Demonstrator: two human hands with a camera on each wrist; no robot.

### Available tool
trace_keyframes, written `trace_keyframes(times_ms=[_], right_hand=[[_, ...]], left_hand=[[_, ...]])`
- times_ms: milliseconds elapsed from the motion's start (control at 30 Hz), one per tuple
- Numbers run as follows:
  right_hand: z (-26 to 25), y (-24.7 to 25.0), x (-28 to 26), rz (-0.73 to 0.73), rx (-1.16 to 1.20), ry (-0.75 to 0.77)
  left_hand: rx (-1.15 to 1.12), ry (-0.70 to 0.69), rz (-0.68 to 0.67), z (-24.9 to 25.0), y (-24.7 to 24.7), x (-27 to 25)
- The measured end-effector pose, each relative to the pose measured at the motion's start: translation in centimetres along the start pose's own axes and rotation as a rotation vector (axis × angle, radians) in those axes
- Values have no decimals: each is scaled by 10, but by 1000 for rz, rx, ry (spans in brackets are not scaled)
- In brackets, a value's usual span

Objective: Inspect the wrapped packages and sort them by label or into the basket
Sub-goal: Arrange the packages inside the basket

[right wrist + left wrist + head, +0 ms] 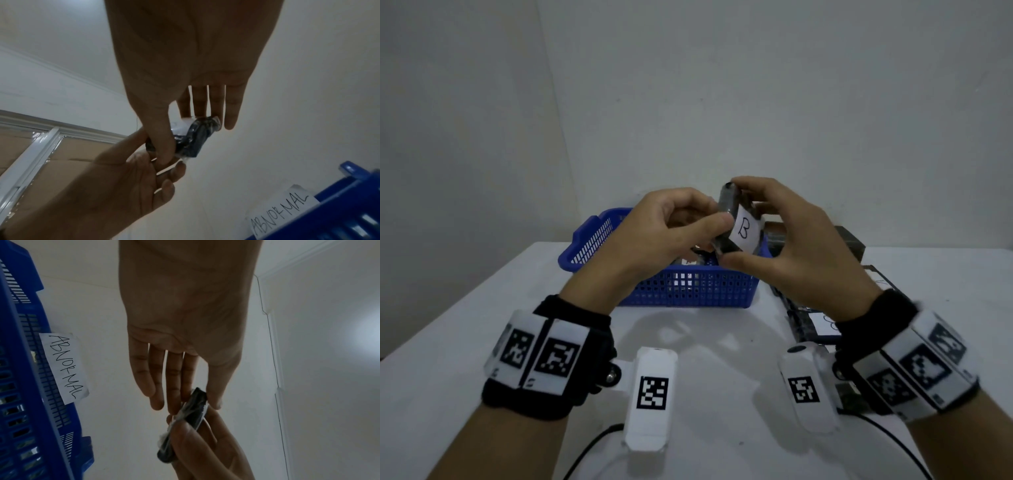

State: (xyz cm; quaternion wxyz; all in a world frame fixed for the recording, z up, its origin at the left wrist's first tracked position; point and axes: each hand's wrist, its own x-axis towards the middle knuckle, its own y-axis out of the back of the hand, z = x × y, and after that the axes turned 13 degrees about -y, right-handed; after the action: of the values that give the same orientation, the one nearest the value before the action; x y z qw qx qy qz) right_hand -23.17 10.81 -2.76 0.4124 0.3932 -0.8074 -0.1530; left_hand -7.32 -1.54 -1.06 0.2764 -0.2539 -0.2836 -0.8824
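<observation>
Dark, film-wrapped package (732,222) held in the air above the blue basket (678,291), gripped by both hands. Head view: it carries a white paper label (744,231) with a handwritten "B" turned toward the camera. The left hand (667,236) pinches its left edge between thumb and curled fingers. The right hand (794,250) clamps it top and bottom, fingers over the upper end, thumb under the lower end. The basket stands on the white table (448,359), at the far middle, with wrapped items visible inside through the mesh. More dark packages (822,246) lie on the table to the right of the basket, one nearer with a white label (825,323); its writing is not legible. Both wrists wear black bands with coded white markers.

Left wrist view: the left hand (185,321) extends fingers nearly straight, fingertips and thumb closed on the upper end of the package (185,421). The right hand (205,451) grips its lower part. The basket (24,386) fills the left edge, bearing a paper tag (63,366) reading "ABNORMAL".

Right wrist view: the right hand (189,56) holds the package (195,139) between thumb and fingertips. The left hand (123,186) pinches its other end. The basket (349,203) and the "ABNORMAL" tag (281,212) sit at lower right.
</observation>
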Motion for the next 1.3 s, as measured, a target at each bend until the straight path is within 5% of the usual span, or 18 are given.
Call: trace_keyframes(times_ms=[300,500,700,933,1133,1300], right_hand=[[3,-4,-1,210,87,70],[6,-7,2,70,86,-3],[4,-14,-3,153,110,82],[7,-31,12,-119,49,-141],[-2,-51,75,-325,-210,-152],[4,-67,136,-607,-545,-206]], left_hand=[[26,-10,169,-6,5,4],[56,-53,153,-5,8,4],[71,-67,180,-9,15,3],[151,48,247,-53,43,3],[302,129,271,-98,74,6],[415,171,56,-126,73,14]])
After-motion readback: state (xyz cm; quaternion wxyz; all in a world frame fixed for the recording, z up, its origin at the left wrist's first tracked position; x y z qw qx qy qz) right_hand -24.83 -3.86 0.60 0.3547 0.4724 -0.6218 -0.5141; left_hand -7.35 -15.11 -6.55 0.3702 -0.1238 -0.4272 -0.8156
